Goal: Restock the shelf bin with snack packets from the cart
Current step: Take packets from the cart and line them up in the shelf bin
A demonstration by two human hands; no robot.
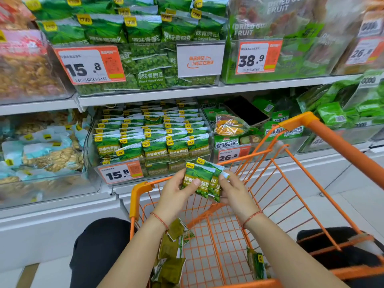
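You hold a small stack of green pea packets (202, 181) between both hands, over the front edge of the orange cart (228, 235). Your left hand (176, 196) curls around the stack's left side, thumb laid across the front of the top packet. Your right hand (234, 192) grips the right side, fingers wrapped behind and thumb pressing near the upper corner. At least two packets show, fanned slightly; you appear to be squaring them up before placing them, though that is a judgement.

Just beyond your hands, on the lower shelf, sits the clear shelf bin (149, 138) with the 15.8 price tag (120, 173) on its front. It already looks well filled: rows of the same green garlic-flavour pea packets stand upright from back to front, with little open room visible, perhaps a gap along the near edge.

Down in the cart, a few more packets (170, 254) lie loose along the left side of the basket floor, and another packet (256, 265) leans near the right front. So the restocking seems to be in its late part: most of the stock is in the bin, one handful is in your grip, and a small remainder waits in the cart.

Above, the bin of original-flavour peas (145, 65) carries its own 15.8 tag, and beside the target bin a phone (246, 110) rests on mixed vegetable crisp packets.
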